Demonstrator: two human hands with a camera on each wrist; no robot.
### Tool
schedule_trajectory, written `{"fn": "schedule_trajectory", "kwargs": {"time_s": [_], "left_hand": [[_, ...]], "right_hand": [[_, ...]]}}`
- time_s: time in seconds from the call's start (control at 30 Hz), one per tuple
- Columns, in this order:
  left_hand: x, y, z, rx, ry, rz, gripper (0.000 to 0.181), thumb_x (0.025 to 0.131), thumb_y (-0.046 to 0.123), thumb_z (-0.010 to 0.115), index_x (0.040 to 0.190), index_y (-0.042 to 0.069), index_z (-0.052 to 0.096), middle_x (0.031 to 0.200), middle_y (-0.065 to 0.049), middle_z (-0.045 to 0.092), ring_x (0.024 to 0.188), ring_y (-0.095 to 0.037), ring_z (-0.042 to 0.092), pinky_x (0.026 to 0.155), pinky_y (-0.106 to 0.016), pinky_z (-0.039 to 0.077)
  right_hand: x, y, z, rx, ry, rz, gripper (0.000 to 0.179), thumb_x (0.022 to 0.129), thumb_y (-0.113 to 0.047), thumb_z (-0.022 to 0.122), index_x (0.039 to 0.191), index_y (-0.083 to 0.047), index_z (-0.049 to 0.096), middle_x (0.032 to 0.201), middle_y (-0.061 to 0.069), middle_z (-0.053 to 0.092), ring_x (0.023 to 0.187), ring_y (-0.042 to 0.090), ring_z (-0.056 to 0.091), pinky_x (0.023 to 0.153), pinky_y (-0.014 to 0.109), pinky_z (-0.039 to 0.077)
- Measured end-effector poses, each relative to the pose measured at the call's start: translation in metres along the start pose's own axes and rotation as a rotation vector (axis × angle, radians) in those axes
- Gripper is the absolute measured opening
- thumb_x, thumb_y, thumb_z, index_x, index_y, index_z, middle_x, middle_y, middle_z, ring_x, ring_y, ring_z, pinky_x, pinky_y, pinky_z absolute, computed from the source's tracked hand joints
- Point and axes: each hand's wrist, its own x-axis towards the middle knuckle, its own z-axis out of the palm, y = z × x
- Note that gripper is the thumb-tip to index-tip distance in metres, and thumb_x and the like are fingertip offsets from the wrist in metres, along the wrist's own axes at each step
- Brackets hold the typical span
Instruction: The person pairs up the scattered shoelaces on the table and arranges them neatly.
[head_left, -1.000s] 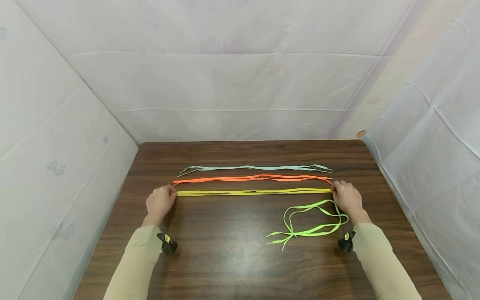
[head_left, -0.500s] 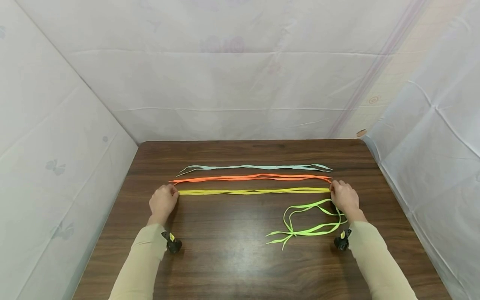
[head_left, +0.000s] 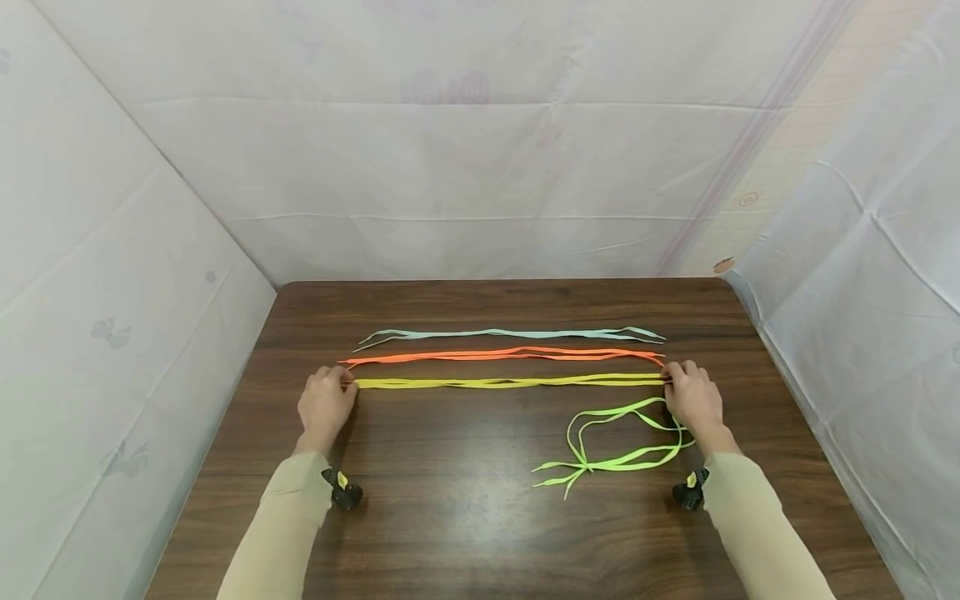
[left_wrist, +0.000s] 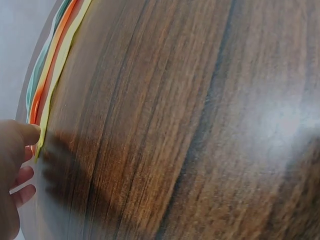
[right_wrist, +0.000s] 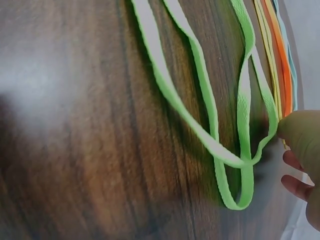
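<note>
A yellow shoelace (head_left: 480, 383), folded into a few near-parallel strands, lies stretched across the table between my two hands. My left hand (head_left: 324, 404) pinches its left end; in the left wrist view the thumb (left_wrist: 31, 133) is right on the yellow strands. At the other end, my right hand (head_left: 693, 400) pinches the lace, its fingertips hidden in part behind the hand. Just beyond lies an orange shoelace (head_left: 465, 356), its ends close to both hands. A light blue shoelace (head_left: 510, 334) runs parallel farther back.
A neon green shoelace (head_left: 622, 461) lies loosely looped in front of my right hand, and its loop (right_wrist: 245, 125) nearly reaches the thumb in the right wrist view. The brown wooden table (head_left: 450, 533) ends at a back edge against white sheeting (head_left: 480, 183).
My left hand has shifted slightly right. The right hand moved a little inward, then back outward. The yellow strands near the right end now lie slightly farther apart.
</note>
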Motion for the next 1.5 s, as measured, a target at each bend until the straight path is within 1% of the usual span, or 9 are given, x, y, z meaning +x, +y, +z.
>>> {"fn": "schedule_trajectory", "kwargs": {"time_s": [0.17,0.4,0.5,0.63,0.77,0.87,1.1,1.33,1.5], "left_hand": [[-0.003,0.003,-0.001,-0.003,0.001,0.034,0.016,0.084,0.015,0.064,0.097,0.006,0.065,0.102,-0.016,0.06,0.091,-0.036,0.056,0.066,-0.051,0.046],[-0.005,0.016,-0.007,-0.01,-0.034,0.083,0.02,0.083,0.015,0.064,0.101,0.006,0.065,0.106,-0.015,0.06,0.093,-0.035,0.057,0.067,-0.05,0.047],[-0.008,0.024,-0.007,-0.024,-0.027,0.125,0.02,0.082,0.015,0.065,0.101,0.008,0.065,0.106,-0.015,0.061,0.093,-0.036,0.058,0.064,-0.05,0.048],[-0.012,0.036,-0.003,-0.037,-0.013,0.191,0.021,0.081,0.015,0.067,0.101,0.009,0.065,0.104,-0.014,0.063,0.093,-0.036,0.06,0.062,-0.049,0.048],[-0.017,0.051,0.003,-0.032,-0.021,0.241,0.024,0.079,0.016,0.069,0.102,0.011,0.065,0.107,-0.012,0.063,0.097,-0.034,0.059,0.067,-0.049,0.049],[-0.022,0.063,0.009,-0.02,-0.045,0.283,0.027,0.079,0.018,0.071,0.104,0.011,0.064,0.109,-0.011,0.061,0.098,-0.032,0.058,0.07,-0.048,0.049],[-0.034,0.094,0.022,-0.018,-0.083,0.391,0.032,0.078,0.021,0.072,0.107,0.009,0.064,0.108,-0.01,0.06,0.098,-0.029,0.059,0.078,-0.045,0.049],[-0.045,0.125,0.033,0.005,-0.159,0.446,0.038,0.079,0.027,0.071,0.112,0.012,0.061,0.11,-0.008,0.059,0.103,-0.029,0.057,0.085,-0.044,0.045],[-0.054,0.148,0.039,-0.013,-0.205,0.494,0.038,0.08,0.03,0.07,0.113,0.011,0.061,0.109,-0.008,0.059,0.103,-0.027,0.056,0.086,-0.043,0.045]], "right_hand": [[-0.006,0.0,-0.003,0.016,0.022,-0.019,0.022,0.084,-0.006,0.059,0.106,-0.002,0.056,0.1,0.024,0.051,0.087,0.042,0.051,0.064,0.053,0.043],[-0.014,0.0,-0.01,0.027,-0.024,-0.014,0.032,0.088,-0.011,0.057,0.117,-0.001,0.052,0.108,0.026,0.051,0.093,0.044,0.051,0.069,0.054,0.043],[-0.017,-0.001,-0.012,0.031,-0.032,-0.02,0.036,0.088,-0.013,0.057,0.121,-0.001,0.051,0.11,0.028,0.051,0.092,0.045,0.051,0.067,0.054,0.043],[-0.022,-0.003,-0.016,0.044,-0.029,-0.022,0.037,0.088,-0.014,0.058,0.121,0.0,0.051,0.109,0.028,0.053,0.092,0.046,0.052,0.067,0.055,0.043],[-0.026,-0.006,-0.018,0.051,-0.018,-0.029,0.036,0.087,-0.015,0.06,0.119,-0.001,0.053,0.108,0.028,0.054,0.093,0.045,0.052,0.069,0.056,0.043],[-0.029,-0.008,-0.019,0.05,-0.007,-0.042,0.037,0.085,-0.014,0.062,0.119,-0.001,0.053,0.107,0.027,0.054,0.092,0.045,0.053,0.068,0.056,0.043],[-0.036,-0.008,-0.018,0.051,-0.017,-0.04,0.039,0.084,-0.015,0.063,0.119,-0.001,0.053,0.111,0.028,0.053,0.095,0.045,0.052,0.07,0.056,0.044],[-0.039,-0.009,-0.016,0.054,-0.027,-0.035,0.039,0.084,-0.014,0.064,0.12,-0.002,0.053,0.108,0.028,0.054,0.092,0.045,0.053,0.068,0.055,0.044],[-0.041,-0.01,-0.013,0.056,-0.019,-0.03,0.039,0.083,-0.014,0.065,0.119,-0.002,0.054,0.107,0.026,0.055,0.091,0.044,0.054,0.068,0.055,0.044]]}}
